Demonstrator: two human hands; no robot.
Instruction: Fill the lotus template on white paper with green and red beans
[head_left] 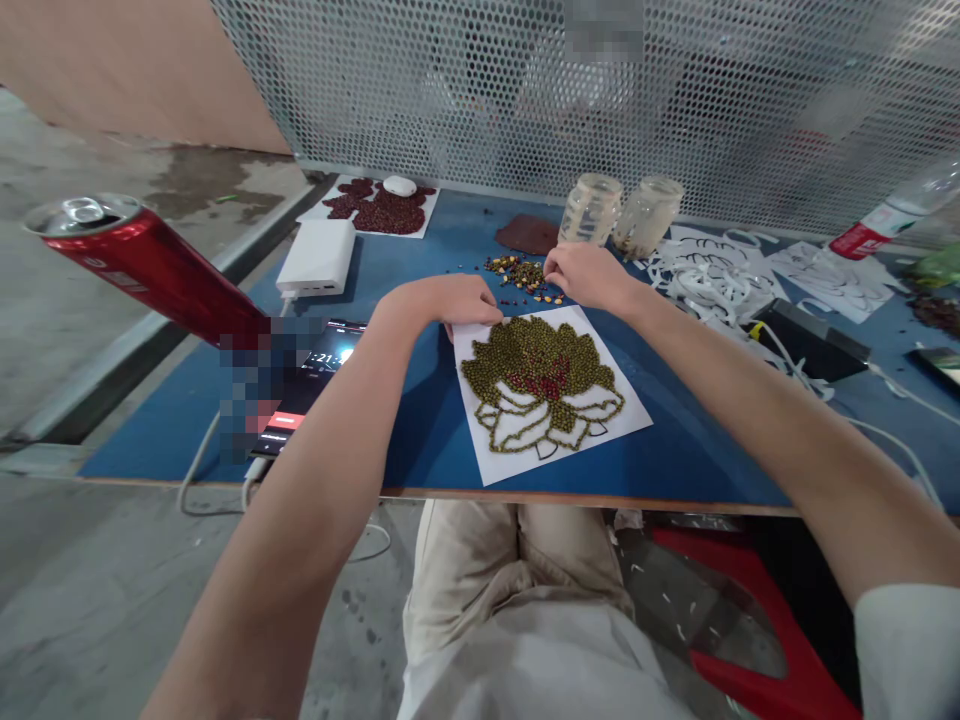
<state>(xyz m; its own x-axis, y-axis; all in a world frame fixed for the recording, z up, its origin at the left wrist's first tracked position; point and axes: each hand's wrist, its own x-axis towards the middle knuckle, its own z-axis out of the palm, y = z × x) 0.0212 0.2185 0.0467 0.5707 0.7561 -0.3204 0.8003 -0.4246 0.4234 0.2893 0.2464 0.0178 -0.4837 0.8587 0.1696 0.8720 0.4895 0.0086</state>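
A white sheet of paper [491, 468] lies on the blue table, bearing a flower picture [536, 360] made of green beans with dark red ones at its centre. Some lower petals are bare white inside black outlines. At the sheet's upper left corner, my left hand [466, 300] is closed, its fingers gripping the paper edge. Beyond the sheet sits a small loose pile of mixed beans and yellow kernels [517, 272]. My right hand [585, 274] is at the pile's right side with fingertips pinched together; whatever lies between them is too small to make out.
Two jars [592, 208] stand behind my right hand. White paper strips [712, 275], a bottle [877, 225] and a black box [810, 338] are right. Left are a red can [150, 270], a phone [319, 365], a white power bank [319, 257] and a dark red bean picture [386, 210].
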